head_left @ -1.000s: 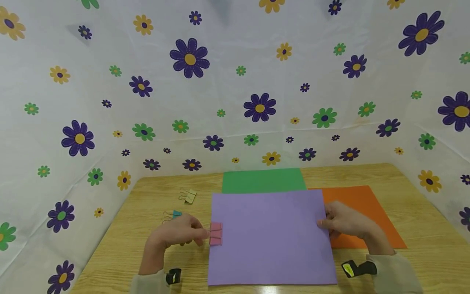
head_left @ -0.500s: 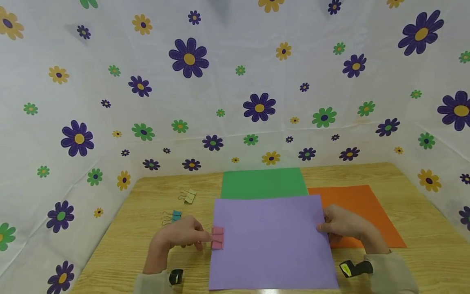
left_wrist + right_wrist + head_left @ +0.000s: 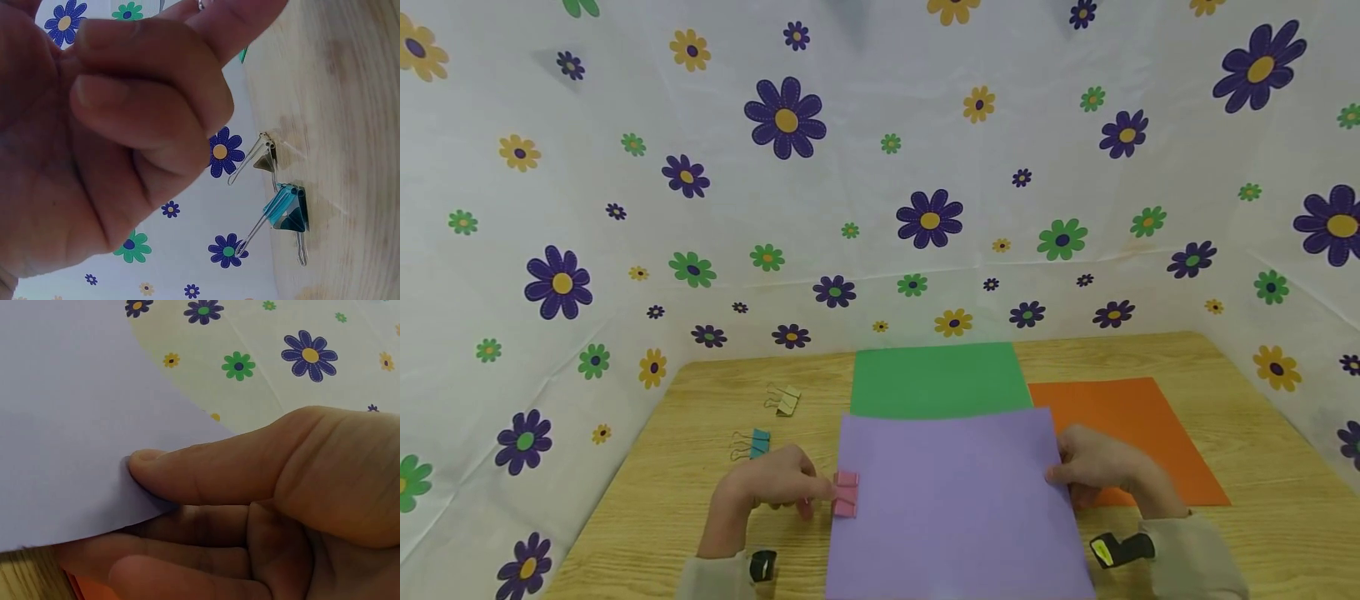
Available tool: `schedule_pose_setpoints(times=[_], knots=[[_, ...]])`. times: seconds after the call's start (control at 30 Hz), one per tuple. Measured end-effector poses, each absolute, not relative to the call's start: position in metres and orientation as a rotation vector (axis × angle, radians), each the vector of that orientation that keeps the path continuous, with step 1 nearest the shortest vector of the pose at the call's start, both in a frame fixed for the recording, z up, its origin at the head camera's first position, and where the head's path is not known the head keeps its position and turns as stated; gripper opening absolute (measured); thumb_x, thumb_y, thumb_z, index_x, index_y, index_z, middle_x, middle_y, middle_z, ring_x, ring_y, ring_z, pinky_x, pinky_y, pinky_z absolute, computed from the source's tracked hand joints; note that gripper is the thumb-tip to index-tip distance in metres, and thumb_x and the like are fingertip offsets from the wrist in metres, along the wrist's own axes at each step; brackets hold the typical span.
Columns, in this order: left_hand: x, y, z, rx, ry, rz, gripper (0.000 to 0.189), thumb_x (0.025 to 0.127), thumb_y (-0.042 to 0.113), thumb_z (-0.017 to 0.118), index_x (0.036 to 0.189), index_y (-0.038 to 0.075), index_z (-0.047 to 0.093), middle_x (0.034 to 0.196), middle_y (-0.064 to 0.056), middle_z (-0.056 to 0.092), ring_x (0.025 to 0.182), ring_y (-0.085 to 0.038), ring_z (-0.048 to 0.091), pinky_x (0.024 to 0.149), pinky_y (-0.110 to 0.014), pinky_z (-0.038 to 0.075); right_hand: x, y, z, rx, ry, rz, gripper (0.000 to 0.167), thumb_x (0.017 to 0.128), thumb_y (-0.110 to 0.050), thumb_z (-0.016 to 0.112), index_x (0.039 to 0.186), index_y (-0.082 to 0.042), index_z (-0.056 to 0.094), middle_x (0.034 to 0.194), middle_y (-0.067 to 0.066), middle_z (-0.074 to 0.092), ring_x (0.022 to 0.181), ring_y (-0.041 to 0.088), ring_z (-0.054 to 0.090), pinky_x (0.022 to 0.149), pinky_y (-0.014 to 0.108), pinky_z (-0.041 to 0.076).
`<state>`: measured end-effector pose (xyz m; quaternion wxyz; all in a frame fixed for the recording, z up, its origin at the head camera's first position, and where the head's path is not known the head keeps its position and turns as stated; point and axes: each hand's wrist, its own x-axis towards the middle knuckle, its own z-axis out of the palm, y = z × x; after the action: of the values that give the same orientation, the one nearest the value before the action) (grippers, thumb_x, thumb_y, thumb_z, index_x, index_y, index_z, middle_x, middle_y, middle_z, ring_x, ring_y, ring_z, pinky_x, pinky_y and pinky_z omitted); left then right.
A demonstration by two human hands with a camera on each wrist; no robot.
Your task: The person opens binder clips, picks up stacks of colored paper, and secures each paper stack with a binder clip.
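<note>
A purple sheet of paper (image 3: 951, 508) with a pink binder clip (image 3: 846, 495) on its left edge fills the lower middle of the head view. My left hand (image 3: 781, 480) pinches the clip at its outer side; the clip's handles are mostly hidden by the fingertips. On the right edge of the sheet, my right hand (image 3: 1096, 467) grips the paper. The right wrist view shows the thumb (image 3: 206, 469) on top of the paper and the other fingers beneath it. In the left wrist view, several fingers curl toward the palm, and the pink clip is out of sight.
A blue binder clip (image 3: 761, 442) and a pale yellow binder clip (image 3: 787, 402) lie on the wooden table (image 3: 647, 500) at the left. Green paper (image 3: 940, 379) lies behind the purple sheet, orange paper (image 3: 1120, 425) to its right. Flower-patterned cloth (image 3: 850, 167) encloses the back and sides.
Both hands have drawn the purple sheet and its pink clip toward the body, a little down in the head view. More of the green paper and the blue clip shows.
</note>
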<state>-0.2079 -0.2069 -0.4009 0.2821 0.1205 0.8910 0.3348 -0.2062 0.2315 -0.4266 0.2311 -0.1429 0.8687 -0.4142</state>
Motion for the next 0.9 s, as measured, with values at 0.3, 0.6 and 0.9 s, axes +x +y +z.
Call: schedule_pose_setpoints(times=[0.3,0.6,0.9], knots=[[-0.206,-0.204,-0.401,0.33,2.408,0.84,0.038,0.077,0.034,0.069,0.053,0.009,0.053,0.061,-0.008,0.069,0.043,-0.007,0.023,0.042,-0.021,0.019,-0.205,0.226,-0.432,-0.401,2.421,-1.075,0.02,0.086,-0.007,0.071,0.069,0.0,0.063,0.055,0.005,0.062,0.045,0.016,0.062,0.045,0.029,0.053],[-0.205,-0.201,-0.401,0.325,2.403,0.814,0.04,0.076,0.035,0.069,0.049,0.015,0.046,0.058,-0.012,0.068,0.042,-0.006,0.022,0.04,-0.021,0.018,-0.203,0.222,-0.435,-0.344,2.438,-1.07,0.026,0.084,-0.006,0.073,0.062,0.0,0.061,0.051,0.005,0.061,0.042,0.014,0.06,0.043,0.03,0.053],[-0.204,-0.2,-0.403,0.308,2.383,0.793,0.041,0.078,0.038,0.068,0.052,0.011,0.053,0.058,-0.012,0.068,0.042,-0.007,0.026,0.04,-0.021,0.019,-0.202,0.22,-0.436,-0.304,2.464,-0.983,0.025,0.083,-0.006,0.075,0.062,-0.001,0.064,0.05,0.004,0.061,0.041,0.012,0.058,0.041,0.028,0.051]])
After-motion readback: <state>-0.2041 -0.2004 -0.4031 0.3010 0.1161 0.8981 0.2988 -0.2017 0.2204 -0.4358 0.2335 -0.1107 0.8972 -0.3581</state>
